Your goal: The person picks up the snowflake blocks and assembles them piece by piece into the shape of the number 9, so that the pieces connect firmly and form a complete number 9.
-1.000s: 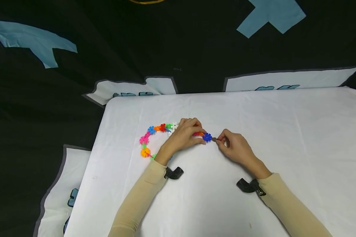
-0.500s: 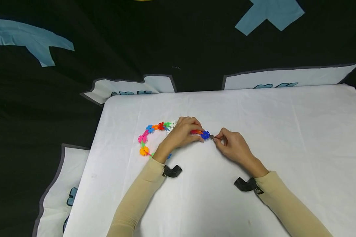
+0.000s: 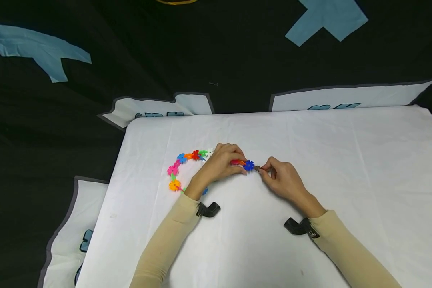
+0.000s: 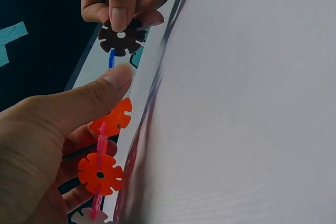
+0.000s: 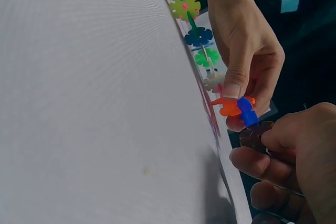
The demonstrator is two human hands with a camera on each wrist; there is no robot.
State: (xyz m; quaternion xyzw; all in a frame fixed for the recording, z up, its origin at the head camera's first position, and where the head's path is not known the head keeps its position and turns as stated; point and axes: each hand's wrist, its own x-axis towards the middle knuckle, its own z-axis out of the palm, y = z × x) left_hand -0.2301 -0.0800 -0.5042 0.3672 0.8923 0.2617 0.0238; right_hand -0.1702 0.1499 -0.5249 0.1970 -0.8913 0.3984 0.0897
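In the head view, a chain of colourful notched plastic snowflake discs (image 3: 174,185) curves over the table on the left. My left hand (image 3: 221,162) grips the chain near its right end, with thumb and fingers around an orange disc (image 4: 122,113). Past those fingertips sticks out a dark blue disc (image 3: 249,165). A brown disc (image 4: 111,41) is pinched between thumb and finger of my right hand (image 3: 282,180). Its notched edge meets the edge of the blue disc; how deep they interlock I cannot tell. Part of the chain is hidden under my left hand and wrist.
A white cloth covers the table (image 3: 259,240), whose far edge borders a dark curtain (image 3: 237,52) with blue and white shapes. Black wrist camera mounts (image 3: 209,209) stick out from both beige sleeves (image 3: 169,244).
Both hands keep their holds and stay close together. The brown disc sits slightly nearer the blue disc than a second ago. The whole head view has shifted a little.
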